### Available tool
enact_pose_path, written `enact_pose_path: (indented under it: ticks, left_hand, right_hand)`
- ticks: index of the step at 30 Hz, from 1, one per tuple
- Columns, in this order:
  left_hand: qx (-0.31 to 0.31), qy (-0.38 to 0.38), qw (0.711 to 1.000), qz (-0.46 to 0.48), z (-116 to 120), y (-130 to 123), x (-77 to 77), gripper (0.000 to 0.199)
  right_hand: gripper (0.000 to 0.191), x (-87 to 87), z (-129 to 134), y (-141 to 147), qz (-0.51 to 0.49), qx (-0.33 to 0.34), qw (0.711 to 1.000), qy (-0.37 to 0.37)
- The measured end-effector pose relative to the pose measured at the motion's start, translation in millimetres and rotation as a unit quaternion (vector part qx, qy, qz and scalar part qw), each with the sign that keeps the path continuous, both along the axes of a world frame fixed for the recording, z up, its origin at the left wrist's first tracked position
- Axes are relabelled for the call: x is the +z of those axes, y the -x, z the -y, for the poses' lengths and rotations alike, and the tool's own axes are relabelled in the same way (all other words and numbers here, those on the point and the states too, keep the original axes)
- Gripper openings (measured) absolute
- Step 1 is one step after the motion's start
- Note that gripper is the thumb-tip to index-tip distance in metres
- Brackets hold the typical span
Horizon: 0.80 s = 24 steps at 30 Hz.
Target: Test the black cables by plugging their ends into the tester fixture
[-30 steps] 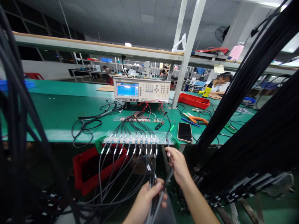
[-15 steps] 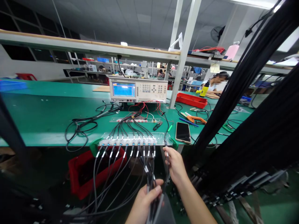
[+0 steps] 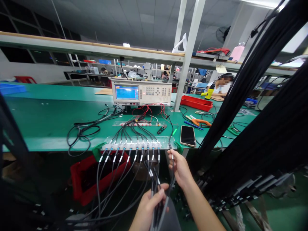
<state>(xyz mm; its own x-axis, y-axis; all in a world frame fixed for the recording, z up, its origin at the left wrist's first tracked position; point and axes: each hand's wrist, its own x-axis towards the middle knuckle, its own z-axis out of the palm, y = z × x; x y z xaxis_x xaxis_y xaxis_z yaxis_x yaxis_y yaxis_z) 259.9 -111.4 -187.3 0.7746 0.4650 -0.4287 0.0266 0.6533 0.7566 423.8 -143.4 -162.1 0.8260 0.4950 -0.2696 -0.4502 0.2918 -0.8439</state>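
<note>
My left hand is closed around a bundle of dark cables with white labels, below the table edge. Between the fingers of my right hand is a single black cable, its upper end at the right part of a clear connector strip. Whether that end is seated I cannot tell. Several labelled cables hang from blue-tipped connectors along the strip's front. Thinner black leads run from its back toward a white test instrument with a lit blue screen.
A phone, an orange-handled tool and small black snips lie on the green table. Loose cable is coiled at left. Beneath stands a red bin. Thick black cable bundles hang at right. Another person sits beyond.
The view has shifted very slightly. Both hands keep their grips and remain in almost the same place.
</note>
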Motion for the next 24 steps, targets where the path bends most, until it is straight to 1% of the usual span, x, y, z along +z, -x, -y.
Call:
enact_pose_path:
  ticks: [7,12,16,21,24]
  left_hand:
    - [0.004,-0.015,1.0,0.002,0.1,-0.4,-0.5,0.05]
    - [-0.015,-0.024,1.0,-0.004,-0.8,-0.8,-2.7,0.05]
    - [-0.016,-0.03,0.999,-0.008,-0.9,-0.9,-2.9,0.052]
    - [-0.009,-0.027,1.0,-0.01,2.3,-1.8,0.8,0.05]
    - [-0.014,-0.032,0.999,-0.006,3.4,-2.3,1.4,0.054]
  right_hand:
    - [0.046,-0.4,-4.5,-4.6,-0.015,0.013,1.0,-0.006]
    - [0.05,3.0,-7.3,-6.2,-0.02,0.018,1.0,-0.008]
    - [0.048,3.9,-7.9,-5.9,-0.013,0.016,1.0,-0.003]
    - [0.044,3.6,-10.0,-10.1,0.001,0.011,1.0,0.005]
    - [0.041,2.9,-6.7,-5.7,0.018,0.012,1.0,0.004]
